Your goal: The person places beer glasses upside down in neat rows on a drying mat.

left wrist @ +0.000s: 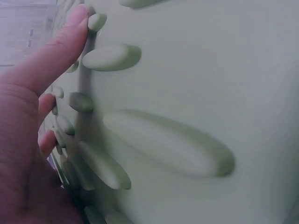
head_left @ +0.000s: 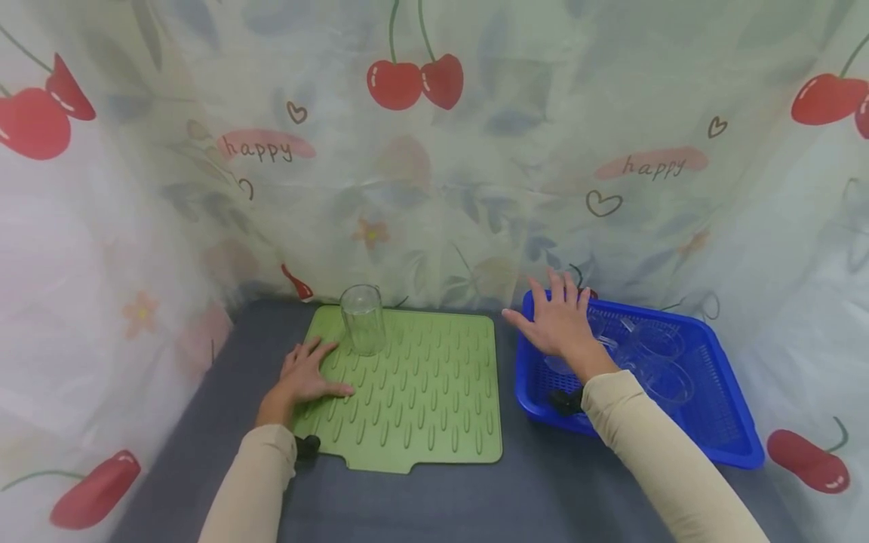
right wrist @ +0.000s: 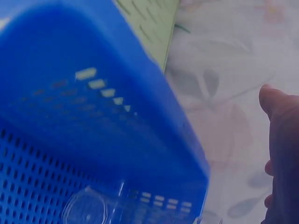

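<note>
My left hand rests on the left edge of a green ridged mat, with its fingers spread and its thumb pointing inward. The left wrist view shows the thumb lying along the mat's raised ridges. Just beyond those fingers, a clear glass mug stands on the mat near its back left corner. My right hand is raised over the back left corner of a blue plastic basket, fingers spread and nothing in them. Several clear glasses lie in the basket, partly hidden by the right arm.
A dark grey cloth covers the table under the mat and basket. Behind and at both sides hangs a pale curtain printed with cherries and leaves. It comes down close to the back edges of the mat and the basket.
</note>
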`<move>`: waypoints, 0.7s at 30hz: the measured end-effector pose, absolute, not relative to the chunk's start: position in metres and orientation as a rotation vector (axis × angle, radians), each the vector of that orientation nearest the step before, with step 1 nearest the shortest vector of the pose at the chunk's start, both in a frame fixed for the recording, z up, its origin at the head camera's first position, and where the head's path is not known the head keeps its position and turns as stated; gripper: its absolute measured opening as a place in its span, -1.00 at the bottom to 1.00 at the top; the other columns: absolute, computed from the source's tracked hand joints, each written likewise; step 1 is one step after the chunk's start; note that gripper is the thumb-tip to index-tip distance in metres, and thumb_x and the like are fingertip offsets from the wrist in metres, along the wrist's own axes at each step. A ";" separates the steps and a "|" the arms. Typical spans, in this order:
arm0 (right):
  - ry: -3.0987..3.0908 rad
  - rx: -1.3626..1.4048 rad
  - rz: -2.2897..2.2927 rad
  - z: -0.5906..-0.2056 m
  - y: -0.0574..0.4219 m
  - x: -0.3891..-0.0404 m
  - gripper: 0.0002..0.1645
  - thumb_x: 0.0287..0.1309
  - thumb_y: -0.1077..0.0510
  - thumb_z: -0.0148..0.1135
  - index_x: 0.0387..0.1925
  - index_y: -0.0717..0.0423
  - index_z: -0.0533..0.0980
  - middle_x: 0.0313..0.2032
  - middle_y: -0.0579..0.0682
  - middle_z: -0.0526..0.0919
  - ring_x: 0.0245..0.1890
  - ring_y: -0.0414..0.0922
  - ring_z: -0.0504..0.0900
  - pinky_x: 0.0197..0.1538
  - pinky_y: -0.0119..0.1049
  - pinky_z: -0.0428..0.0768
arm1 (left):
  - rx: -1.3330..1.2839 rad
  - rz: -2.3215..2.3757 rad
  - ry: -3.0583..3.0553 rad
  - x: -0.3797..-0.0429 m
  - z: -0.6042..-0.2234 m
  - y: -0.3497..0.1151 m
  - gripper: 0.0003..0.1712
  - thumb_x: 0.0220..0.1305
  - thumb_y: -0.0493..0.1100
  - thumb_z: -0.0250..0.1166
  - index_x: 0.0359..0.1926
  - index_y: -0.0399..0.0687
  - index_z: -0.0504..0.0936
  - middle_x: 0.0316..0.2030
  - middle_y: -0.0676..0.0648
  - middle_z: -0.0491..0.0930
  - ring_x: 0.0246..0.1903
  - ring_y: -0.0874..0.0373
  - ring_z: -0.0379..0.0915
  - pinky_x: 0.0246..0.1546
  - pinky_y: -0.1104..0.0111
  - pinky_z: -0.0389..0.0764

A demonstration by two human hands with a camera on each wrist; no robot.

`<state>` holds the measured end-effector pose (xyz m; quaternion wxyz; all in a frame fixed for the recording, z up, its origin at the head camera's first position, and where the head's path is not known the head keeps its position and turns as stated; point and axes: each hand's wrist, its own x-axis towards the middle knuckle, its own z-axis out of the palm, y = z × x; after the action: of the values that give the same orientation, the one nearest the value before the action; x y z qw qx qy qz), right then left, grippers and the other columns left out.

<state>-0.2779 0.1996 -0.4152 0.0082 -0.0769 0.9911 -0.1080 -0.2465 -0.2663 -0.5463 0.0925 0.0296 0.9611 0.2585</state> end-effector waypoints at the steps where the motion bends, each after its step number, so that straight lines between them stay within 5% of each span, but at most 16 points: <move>1: 3.094 -0.233 -0.338 -0.416 0.203 -0.278 0.14 0.36 -0.60 -0.21 0.65 0.00 -0.11 0.62 0.31 -0.32 0.60 0.40 -0.37 0.48 0.52 -0.39 | 0.088 0.771 2.852 -0.246 -0.547 -0.266 0.30 -0.07 0.41 0.55 0.59 0.08 0.17 0.62 -0.27 -0.14 0.56 -0.49 -0.36 0.41 -0.49 -0.05; 21: 3.011 -0.138 -0.371 -0.425 0.255 -0.276 0.19 0.32 -0.58 -0.09 0.65 0.02 -0.16 0.59 0.39 -0.33 0.56 0.48 -0.38 0.47 0.53 -0.31 | 0.072 0.783 2.856 -0.245 -0.544 -0.264 0.29 -0.07 0.38 0.58 0.59 0.07 0.18 0.62 -0.28 -0.13 0.56 -0.49 -0.37 0.41 -0.48 -0.07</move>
<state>-0.2761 0.2553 -0.4252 0.0525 -0.0453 0.9901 -0.1219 -0.2453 -0.2643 -0.5439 0.0894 0.0241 0.9602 0.2634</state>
